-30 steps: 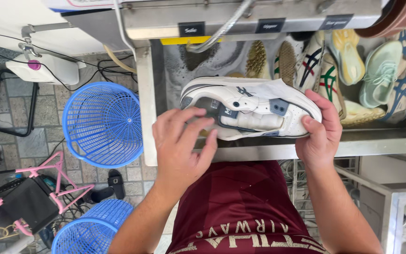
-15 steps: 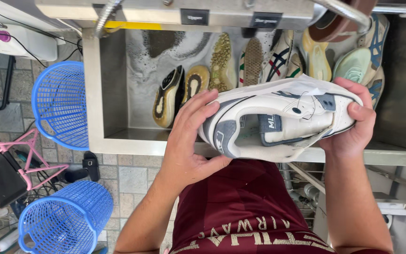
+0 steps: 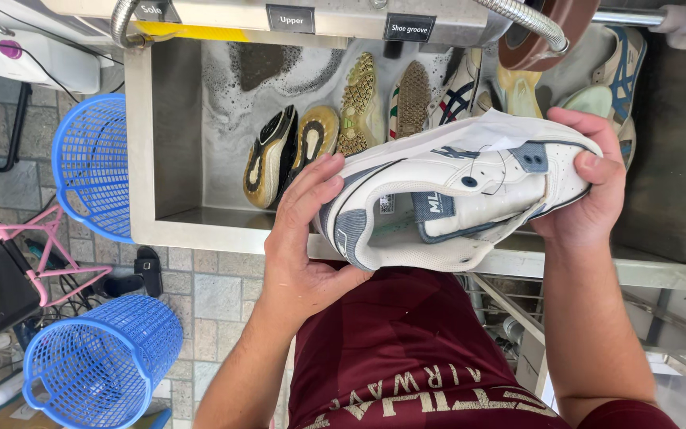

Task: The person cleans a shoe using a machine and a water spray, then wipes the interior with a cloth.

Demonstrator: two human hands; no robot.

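Note:
I hold a white sneaker (image 3: 470, 191) with grey-blue patches and loose laces in both hands, over the front rim of a steel sink (image 3: 200, 234). It lies on its side with the opening turned toward me, so the insole shows. My left hand (image 3: 303, 238) grips the heel end. My right hand (image 3: 589, 183) wraps the toe end, thumb on top.
Several shoes (image 3: 311, 147) stand sole-up in soapy water inside the sink. A flexible metal hose (image 3: 518, 16) and a brown round part hang above. Two blue mesh baskets (image 3: 93, 163) (image 3: 101, 361) sit on the tiled floor at left, beside a pink frame (image 3: 33, 262).
The sneaker has turned in my hands so its opening now faces me. The view has shifted, bringing more of the sink and its shoes into sight.

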